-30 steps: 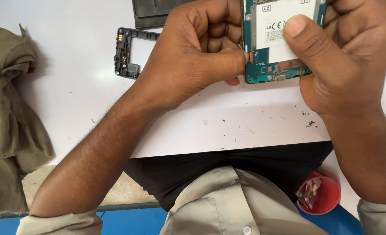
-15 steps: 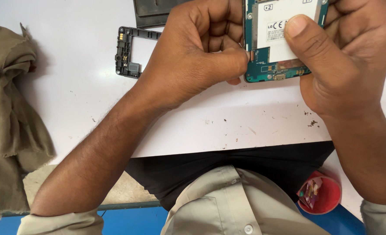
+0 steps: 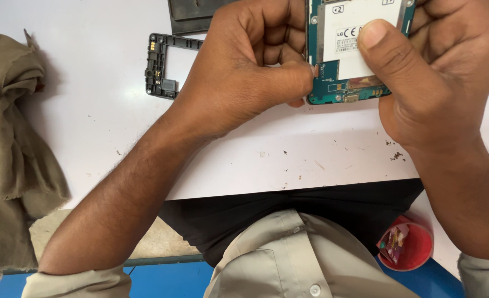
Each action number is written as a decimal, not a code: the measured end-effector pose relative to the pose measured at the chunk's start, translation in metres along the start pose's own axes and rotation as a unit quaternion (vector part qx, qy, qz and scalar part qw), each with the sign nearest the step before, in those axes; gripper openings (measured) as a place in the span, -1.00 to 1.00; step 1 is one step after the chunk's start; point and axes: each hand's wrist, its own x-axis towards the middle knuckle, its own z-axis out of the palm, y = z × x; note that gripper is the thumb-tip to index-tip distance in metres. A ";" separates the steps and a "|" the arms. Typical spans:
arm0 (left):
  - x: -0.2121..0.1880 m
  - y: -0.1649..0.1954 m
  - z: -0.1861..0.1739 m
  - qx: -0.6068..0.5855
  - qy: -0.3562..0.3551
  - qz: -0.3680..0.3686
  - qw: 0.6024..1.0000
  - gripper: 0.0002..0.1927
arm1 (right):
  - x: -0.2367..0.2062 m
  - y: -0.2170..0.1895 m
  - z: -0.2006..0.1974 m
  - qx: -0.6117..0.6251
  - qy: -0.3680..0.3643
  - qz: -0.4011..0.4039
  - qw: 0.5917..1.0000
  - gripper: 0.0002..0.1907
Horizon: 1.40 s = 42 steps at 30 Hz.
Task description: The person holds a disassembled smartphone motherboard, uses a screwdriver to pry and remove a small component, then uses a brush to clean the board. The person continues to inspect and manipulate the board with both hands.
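An opened phone body with a teal circuit board and a white-labelled battery is held above the white table, near the top of the view. My right hand grips it from the right, thumb pressed flat on the battery. My left hand is curled beside it, thumb tip pushing against the board's lower left edge. A black plastic phone frame lies flat on the table to the left of my left hand.
A crumpled olive cloth covers the table's left edge. The white table carries small dark specks. A dark flat part lies at the top. A small red cup with bits inside sits low at the right, by my lap.
Both hands and the phone have stayed almost still; my left thumb presses a touch closer onto the board's corner.
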 end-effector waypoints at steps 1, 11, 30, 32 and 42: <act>0.000 0.000 0.000 0.001 0.001 -0.002 1.000 -0.77 | 0.000 0.000 0.000 0.000 0.000 0.000 1.000 -0.79; 0.001 -0.001 0.001 -0.003 -0.006 0.002 1.000 -0.78 | -0.006 -0.003 0.003 0.005 0.033 0.050 0.998 -0.84; 0.000 -0.001 0.006 0.012 0.000 0.010 1.000 -0.77 | -0.013 0.003 0.000 0.006 0.039 0.023 0.999 -0.80; 0.000 -0.001 0.007 0.023 -0.002 0.019 1.000 -0.78 | -0.014 0.002 -0.001 -0.018 0.034 0.018 0.999 -0.81; -0.001 0.000 0.006 0.014 -0.010 0.021 1.000 -0.78 | -0.014 0.001 0.001 -0.001 0.043 0.038 0.998 -0.83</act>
